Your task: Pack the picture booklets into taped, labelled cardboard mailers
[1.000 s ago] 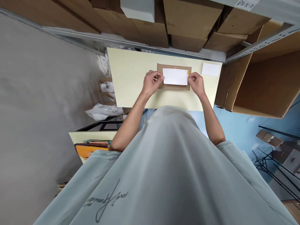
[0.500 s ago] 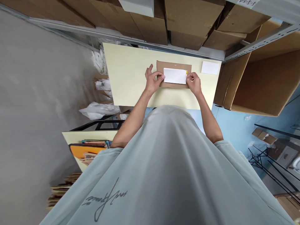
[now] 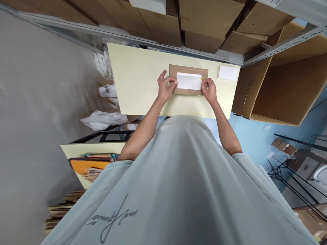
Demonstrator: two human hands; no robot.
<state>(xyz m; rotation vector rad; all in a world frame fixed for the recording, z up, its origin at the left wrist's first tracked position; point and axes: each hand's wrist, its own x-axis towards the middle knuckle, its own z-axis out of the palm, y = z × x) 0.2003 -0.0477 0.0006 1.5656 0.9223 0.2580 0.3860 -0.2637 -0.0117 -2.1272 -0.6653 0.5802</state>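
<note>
A flat brown cardboard piece [image 3: 189,69] lies on the pale yellow tabletop. Over it is a white sheet of paper [image 3: 189,82], with a narrow white strip showing along its top edge and a small yellow mark at its upper right. Whether the strip is a second sheet or a fold, I cannot tell. My left hand [image 3: 165,87] pinches the sheet's left edge between thumb and forefinger, the other fingers raised. At the right edge, the fingertips of my right hand [image 3: 209,91] are closed on the same sheet.
Another white paper [image 3: 228,72] lies at the tabletop's [image 3: 138,78] right end. Beyond the table runs a metal shelf with cardboard boxes [image 3: 208,20]. A large open carton [image 3: 283,88] stands to the right. At the lower left, a lower board carries an orange folder [image 3: 88,166].
The white sheet has shifted slightly toward me, baring a white strip above it. Both hands still hold its edges, and the whole view has drifted a little left.
</note>
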